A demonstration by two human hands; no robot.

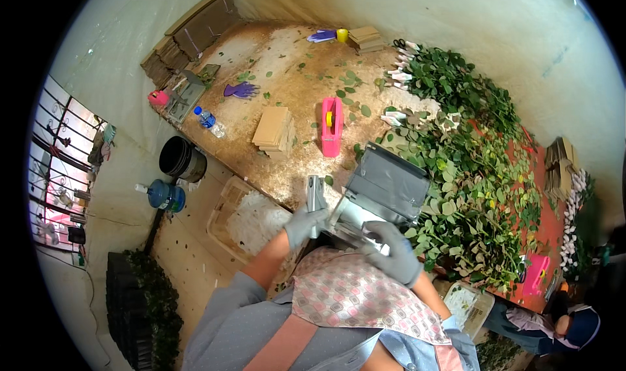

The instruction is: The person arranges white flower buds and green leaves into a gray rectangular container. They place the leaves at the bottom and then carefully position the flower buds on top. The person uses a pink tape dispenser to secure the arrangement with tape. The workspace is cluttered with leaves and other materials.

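Observation:
My left hand (304, 225), in a grey glove, is closed around a silver-grey stapler (315, 193) that points away from me. My right hand (396, 253), gloved too, has its fingers bent in over something whitish and metallic that I cannot make out. Both hands are at the table's near edge, in front of my patterned apron (365, 293). Between them and just beyond stands a dark grey box-like stand (388, 182) with a pale inner plate. Further back is a pink tape dispenser (331, 136) with a yellow core, beside a stack of cardboard pieces (272, 128).
Leafy green stems (456, 201) cover the table's right side, several bundles with white-wrapped ends. A water bottle (209, 121) and a purple glove (242, 90) lie left. Below are a black bucket (182, 159) and plastic crate (225, 218). Another person (561, 328) is at lower right.

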